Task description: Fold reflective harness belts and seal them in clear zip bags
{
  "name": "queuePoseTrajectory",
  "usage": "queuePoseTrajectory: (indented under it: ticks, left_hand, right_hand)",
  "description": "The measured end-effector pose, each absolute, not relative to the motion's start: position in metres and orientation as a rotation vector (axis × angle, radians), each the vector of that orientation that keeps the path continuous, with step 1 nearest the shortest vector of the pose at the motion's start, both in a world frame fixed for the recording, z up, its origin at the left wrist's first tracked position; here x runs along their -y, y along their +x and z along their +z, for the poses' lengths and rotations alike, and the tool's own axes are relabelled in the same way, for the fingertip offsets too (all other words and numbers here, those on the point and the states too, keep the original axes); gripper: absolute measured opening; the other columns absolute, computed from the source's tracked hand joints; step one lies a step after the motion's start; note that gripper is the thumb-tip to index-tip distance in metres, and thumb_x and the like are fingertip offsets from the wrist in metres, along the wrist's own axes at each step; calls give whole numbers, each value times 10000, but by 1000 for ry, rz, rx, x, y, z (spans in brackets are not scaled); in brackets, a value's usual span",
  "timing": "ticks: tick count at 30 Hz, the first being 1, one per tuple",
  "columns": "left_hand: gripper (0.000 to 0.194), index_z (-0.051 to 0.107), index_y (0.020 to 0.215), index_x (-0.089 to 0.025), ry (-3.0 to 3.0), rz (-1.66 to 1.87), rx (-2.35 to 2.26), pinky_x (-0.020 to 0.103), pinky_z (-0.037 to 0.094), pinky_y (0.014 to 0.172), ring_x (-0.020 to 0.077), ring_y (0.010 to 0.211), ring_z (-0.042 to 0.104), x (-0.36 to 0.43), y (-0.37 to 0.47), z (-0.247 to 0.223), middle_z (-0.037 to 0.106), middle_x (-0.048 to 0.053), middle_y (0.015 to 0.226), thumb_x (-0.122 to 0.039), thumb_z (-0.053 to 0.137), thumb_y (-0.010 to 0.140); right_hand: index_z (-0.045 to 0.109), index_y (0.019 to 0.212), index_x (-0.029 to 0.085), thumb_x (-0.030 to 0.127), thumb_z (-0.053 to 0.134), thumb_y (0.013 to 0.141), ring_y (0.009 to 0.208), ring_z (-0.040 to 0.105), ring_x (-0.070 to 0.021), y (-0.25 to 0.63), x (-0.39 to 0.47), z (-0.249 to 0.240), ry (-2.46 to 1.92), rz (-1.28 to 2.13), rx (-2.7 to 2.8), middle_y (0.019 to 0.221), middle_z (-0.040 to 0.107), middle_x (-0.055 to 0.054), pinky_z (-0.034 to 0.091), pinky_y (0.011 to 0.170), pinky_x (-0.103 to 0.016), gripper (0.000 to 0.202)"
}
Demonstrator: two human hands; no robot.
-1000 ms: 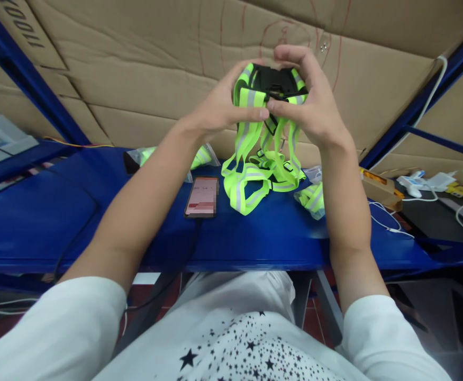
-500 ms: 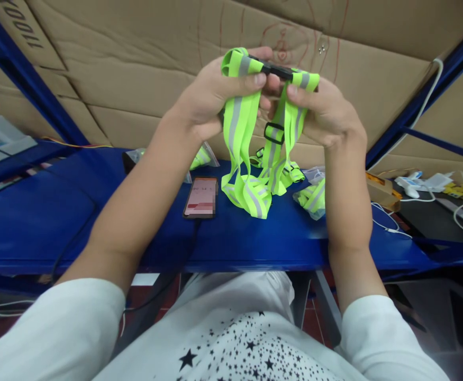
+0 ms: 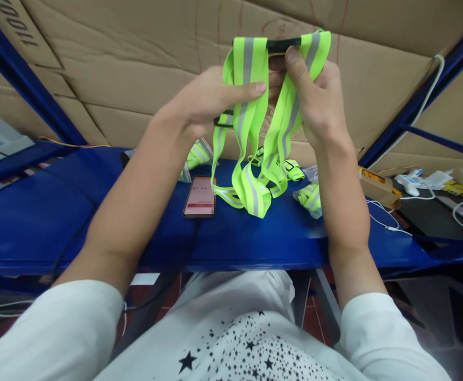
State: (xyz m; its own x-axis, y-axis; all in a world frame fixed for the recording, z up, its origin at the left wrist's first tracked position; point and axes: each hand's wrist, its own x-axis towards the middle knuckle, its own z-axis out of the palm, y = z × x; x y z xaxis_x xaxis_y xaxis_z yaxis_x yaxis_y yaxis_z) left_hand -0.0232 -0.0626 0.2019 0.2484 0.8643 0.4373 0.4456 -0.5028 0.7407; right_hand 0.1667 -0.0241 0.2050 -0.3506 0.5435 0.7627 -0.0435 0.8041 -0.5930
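A neon-yellow reflective strap harness [image 3: 249, 69] with grey stripes hangs between my two hands above the blue table. My left hand [image 3: 219, 98] is closed around its left straps, thumb lying across the front. Higher up, my right hand [image 3: 318, 90] pinches the right straps near a black buckle [image 3: 283, 45] that spans the top. A black slider [image 3: 224, 119] shows beside my left wrist. The lower loops [image 3: 255, 196] of the straps rest on the tabletop. Some of my fingers are hidden behind the webbing.
A phone [image 3: 199, 197] with a lit screen lies left of the loops. Bagged yellow straps sit at the right [image 3: 309, 199] and behind my left forearm [image 3: 198, 154]. Cardboard [image 3: 136, 69] closes off the back between blue posts. A small box [image 3: 380, 189] and white cables are at the right.
The buckle and upper straps have risen, and my right hand has turned upright. The left straps now spread wider and the black slider shows on the left side.
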Motion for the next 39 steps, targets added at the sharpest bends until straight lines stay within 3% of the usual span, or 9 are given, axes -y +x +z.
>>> queuePoseTrajectory:
  ticks: [7,12,16,19,22,25,28,34,39]
  left_hand:
    - [438,668,1281,-392,2190,1273,-663,396,534,1041,249,1244,652,63,-17,199,741,-62,1238,-391,707,845]
    - [465,658,1299,-386,2106,1410,-864,405,555,989,259,1226,654,53,-12,192,779,-27,1093,-397,725,839]
    - [513,646,1332,-400,2037,1395,-1058,399,585,943,263,1242,666,48,-9,190,773,-18,1169,-368,731,828]
    - [455,688,1285,-374,2008,1346,-1105,378,592,953,262,1244,674,49,-7,191,747,-15,1270,-311,739,837]
    - [384,729,1207,-304,2008,1272,-1090,372,601,941,260,1203,699,53,-5,190,757,5,1235,-197,729,838]
    - [354,721,1179,-217,1981,1162,-910,388,601,933,261,1109,727,56,-4,187,763,53,1181,-156,752,832]
    - [320,691,1174,-114,1919,1108,-690,415,588,924,211,966,732,54,-6,183,755,77,1057,-186,757,869]
    - [428,665,1130,-26,1835,861,-520,476,574,934,224,914,732,47,-13,180,730,71,959,-151,859,769]
    - [380,633,1173,21,1828,851,-557,561,490,1042,315,1126,693,52,-7,180,739,102,1010,-121,765,846]
  right_hand:
    - [681,870,300,503,526,1020,1145,679,-247,165,30,210,-425,498,1917,1026,754,-16,587,878,-334,296]
    - [690,968,315,327,419,1056,1153,681,-201,160,28,207,-354,510,2016,1126,759,20,542,1016,-320,285]
    - [686,1093,237,380,355,1103,1196,655,-189,167,30,206,-381,465,2179,1175,750,-3,501,1078,-313,361]
    - [653,1257,151,405,576,1029,1279,583,-203,181,34,211,-523,148,2118,1394,644,-118,468,1072,-265,351]
    - [487,1502,97,362,732,937,1330,524,-206,193,42,218,-517,-150,2138,1551,487,-170,460,1046,-247,670]
    - [716,1242,158,382,601,1028,1050,636,-202,194,50,223,-556,-249,2277,1197,725,-93,461,934,-284,331]
    - [746,885,174,358,546,1056,776,554,-147,187,51,224,-711,-267,2201,828,698,-21,409,788,-272,321]
    - [618,692,167,249,615,1014,630,360,-80,182,43,227,-707,50,2035,650,452,40,307,623,-241,333]
    - [618,929,193,173,596,997,642,531,-53,193,34,226,-628,704,1908,790,597,48,403,587,-199,74]
